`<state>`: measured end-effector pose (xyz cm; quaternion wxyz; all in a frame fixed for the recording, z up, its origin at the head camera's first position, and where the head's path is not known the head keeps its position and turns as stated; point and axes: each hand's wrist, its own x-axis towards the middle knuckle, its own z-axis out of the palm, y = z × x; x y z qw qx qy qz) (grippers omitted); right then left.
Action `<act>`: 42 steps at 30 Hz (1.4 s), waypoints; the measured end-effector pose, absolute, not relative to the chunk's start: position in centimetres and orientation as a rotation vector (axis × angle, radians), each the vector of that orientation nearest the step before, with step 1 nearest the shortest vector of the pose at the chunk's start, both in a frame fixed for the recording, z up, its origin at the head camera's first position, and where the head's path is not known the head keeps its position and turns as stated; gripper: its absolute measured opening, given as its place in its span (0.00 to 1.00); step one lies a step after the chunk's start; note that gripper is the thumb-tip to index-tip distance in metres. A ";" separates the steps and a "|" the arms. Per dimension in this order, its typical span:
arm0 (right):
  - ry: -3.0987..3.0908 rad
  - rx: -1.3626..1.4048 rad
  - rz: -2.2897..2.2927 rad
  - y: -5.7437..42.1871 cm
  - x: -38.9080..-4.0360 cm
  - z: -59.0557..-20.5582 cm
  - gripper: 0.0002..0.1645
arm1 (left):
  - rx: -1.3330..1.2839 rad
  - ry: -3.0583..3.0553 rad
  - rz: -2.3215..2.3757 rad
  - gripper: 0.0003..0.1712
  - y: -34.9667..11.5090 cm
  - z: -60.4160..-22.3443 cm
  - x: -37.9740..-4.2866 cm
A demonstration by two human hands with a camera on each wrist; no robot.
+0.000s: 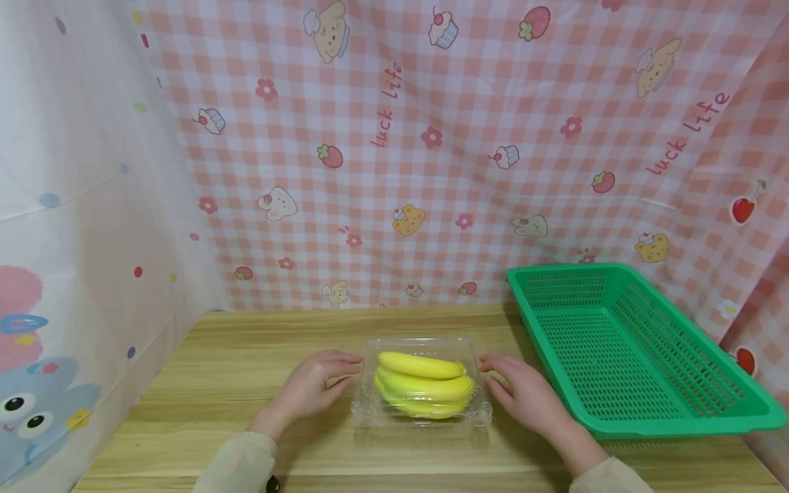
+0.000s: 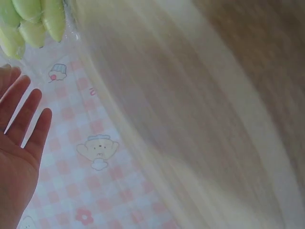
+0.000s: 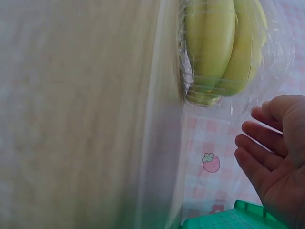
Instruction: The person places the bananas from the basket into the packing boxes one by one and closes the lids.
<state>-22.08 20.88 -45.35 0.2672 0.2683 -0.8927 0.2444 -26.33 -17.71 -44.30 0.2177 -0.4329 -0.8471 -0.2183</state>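
Note:
A clear plastic clamshell box (image 1: 419, 346) sits on the wooden table with its lid down. Inside it lies a bunch of yellow bananas (image 1: 425, 387), slightly green in places; the right wrist view shows the bananas (image 3: 214, 47) through the ribbed plastic. My left hand (image 1: 314, 383) is at the box's left side, fingertips right at its wall. On the opposite side my right hand (image 1: 524, 390) has its fingertips close to the right wall. Both hands have relaxed, extended fingers, as the left hand (image 2: 21, 138) and right hand (image 3: 276, 148) show in the wrist views.
A green plastic basket (image 1: 622, 373) with slotted walls stands at the right, near my right forearm. Behind the wooden table (image 1: 246, 370) hangs a pink checked curtain (image 1: 370, 185). A white printed curtain (image 1: 92, 219) borders the left side.

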 end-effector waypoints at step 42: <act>-2.572 0.216 1.687 19.6 -18.6 -44.0 0.22 | -0.410 -2.583 -1.605 0.17 -15.8 -42.7 -20.4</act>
